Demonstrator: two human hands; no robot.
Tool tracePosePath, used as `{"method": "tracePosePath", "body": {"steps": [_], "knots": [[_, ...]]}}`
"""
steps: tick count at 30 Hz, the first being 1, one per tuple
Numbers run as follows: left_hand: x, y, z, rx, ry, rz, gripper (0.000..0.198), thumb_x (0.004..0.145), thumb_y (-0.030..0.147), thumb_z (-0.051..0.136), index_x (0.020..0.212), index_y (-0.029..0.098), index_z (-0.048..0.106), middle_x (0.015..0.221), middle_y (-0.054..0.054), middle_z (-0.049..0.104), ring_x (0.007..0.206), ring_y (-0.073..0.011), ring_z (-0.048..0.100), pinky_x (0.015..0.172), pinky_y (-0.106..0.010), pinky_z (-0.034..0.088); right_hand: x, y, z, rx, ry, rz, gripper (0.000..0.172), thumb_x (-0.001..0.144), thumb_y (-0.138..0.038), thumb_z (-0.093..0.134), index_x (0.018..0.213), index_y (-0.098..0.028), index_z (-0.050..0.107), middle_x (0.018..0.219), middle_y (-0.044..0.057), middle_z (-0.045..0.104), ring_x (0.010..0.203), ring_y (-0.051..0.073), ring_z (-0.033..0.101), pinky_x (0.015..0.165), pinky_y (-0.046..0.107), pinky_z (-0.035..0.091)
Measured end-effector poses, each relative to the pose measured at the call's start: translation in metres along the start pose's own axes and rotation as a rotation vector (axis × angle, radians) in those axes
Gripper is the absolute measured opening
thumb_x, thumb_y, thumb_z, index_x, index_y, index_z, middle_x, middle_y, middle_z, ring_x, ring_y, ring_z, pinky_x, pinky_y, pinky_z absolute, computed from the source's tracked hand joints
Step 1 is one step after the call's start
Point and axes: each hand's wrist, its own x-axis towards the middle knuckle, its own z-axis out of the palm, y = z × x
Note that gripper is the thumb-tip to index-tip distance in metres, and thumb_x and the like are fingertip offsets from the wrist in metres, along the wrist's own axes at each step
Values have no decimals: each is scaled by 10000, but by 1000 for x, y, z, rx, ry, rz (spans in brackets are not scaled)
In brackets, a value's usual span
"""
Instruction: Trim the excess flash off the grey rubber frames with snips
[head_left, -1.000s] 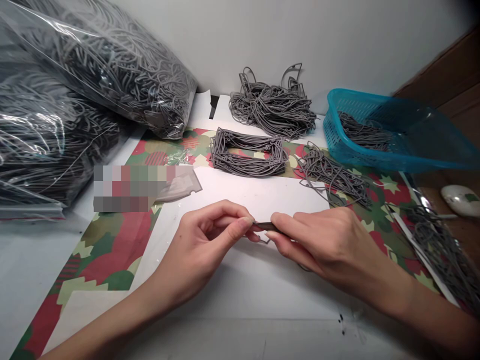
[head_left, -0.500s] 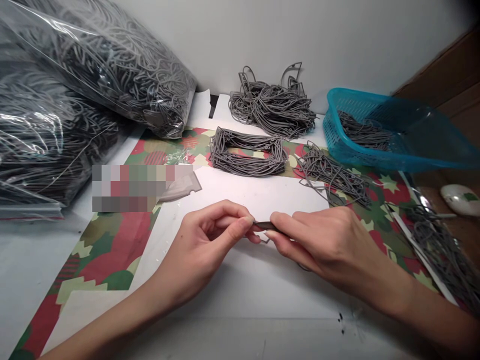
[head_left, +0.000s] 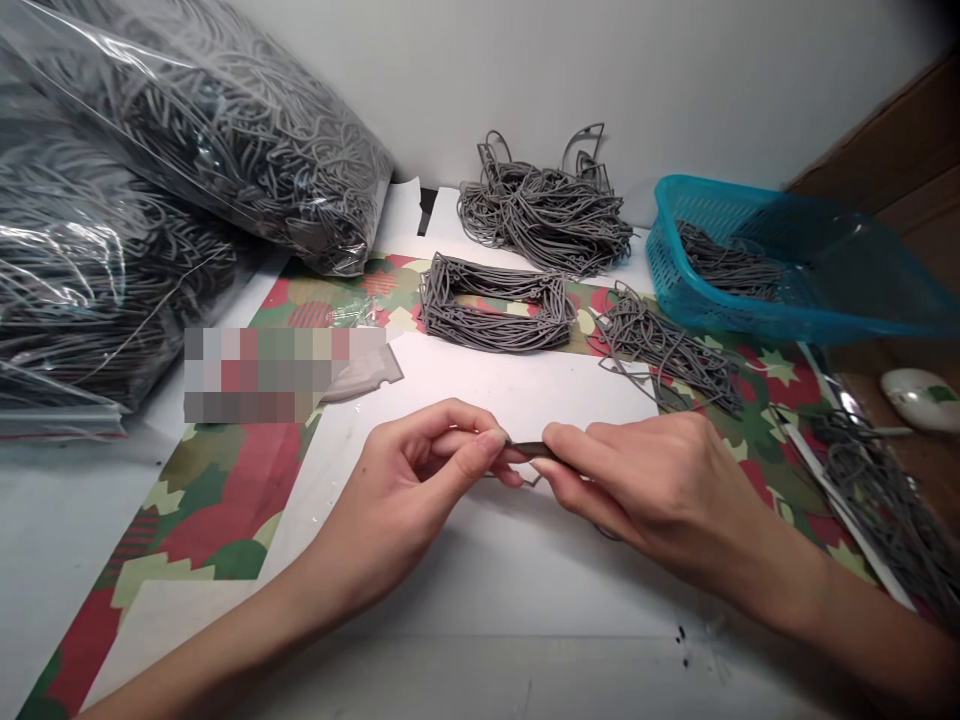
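Note:
Over the white sheet, my left hand (head_left: 427,490) is closed, thumb and forefinger pinching a thin grey rubber gasket (head_left: 532,481), most of which the fingers hide. A short bit of it shows below the fingertips and another under my right hand (head_left: 645,480). That hand is closed too, around a dark slim tool (head_left: 531,450) that looks like tweezers. Its narrow end meets the left fingertips. Beyond the hands lies a rectangular stack of grey gaskets (head_left: 495,330), with a loose bunch of gaskets (head_left: 667,350) to its right.
A tangled heap of gaskets (head_left: 544,215) sits by the wall. At right stands a blue basket (head_left: 810,315) with gaskets inside; more strips (head_left: 885,490) lie beyond the table edge, near a white mouse-shaped object (head_left: 921,400). Clear bags of gaskets (head_left: 247,130) fill the left.
Almost nothing differs. Both hands keep their pinch in the same place, with only a very slight shift of the right fingertips.

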Motion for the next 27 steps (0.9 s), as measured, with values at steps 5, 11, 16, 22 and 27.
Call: {"method": "tracePosePath", "body": {"steps": [5,11,16,22,27], "knots": [[0,-2,-1,-20,5,2,138,881,356,643,819,233,658,704,63,706,749,-100,702,724,-146,478,1,0,0,-5,3,9,313,988,-287,404,714,-208,531,490,-65,430,402,98,378,462,264,204],[-1,-2,-2,-30,11,11,140,878,355,647,808,235,659,704,69,715,745,-91,704,715,-131,478,1,1,-1,-1,-4,10,330,990,-292,391,700,-207,522,488,-64,424,394,98,377,454,262,206],[-1,-2,-2,5,19,28,131,879,339,642,806,232,660,710,64,725,739,-101,709,706,-139,487,0,1,-1,-3,-11,13,325,989,-292,393,703,-208,522,489,-64,424,393,100,395,452,265,207],[-1,1,0,98,38,86,103,868,294,643,790,229,655,686,61,735,710,-114,707,670,-151,501,0,0,-1,-1,-19,21,317,989,-300,387,721,-212,532,490,-61,428,392,105,404,454,269,204],[-1,1,1,149,40,115,107,877,287,628,798,220,651,680,44,739,704,-125,707,663,-163,507,1,0,0,0,-15,13,305,982,-292,402,721,-210,537,493,-59,434,394,104,410,452,271,200]]}}
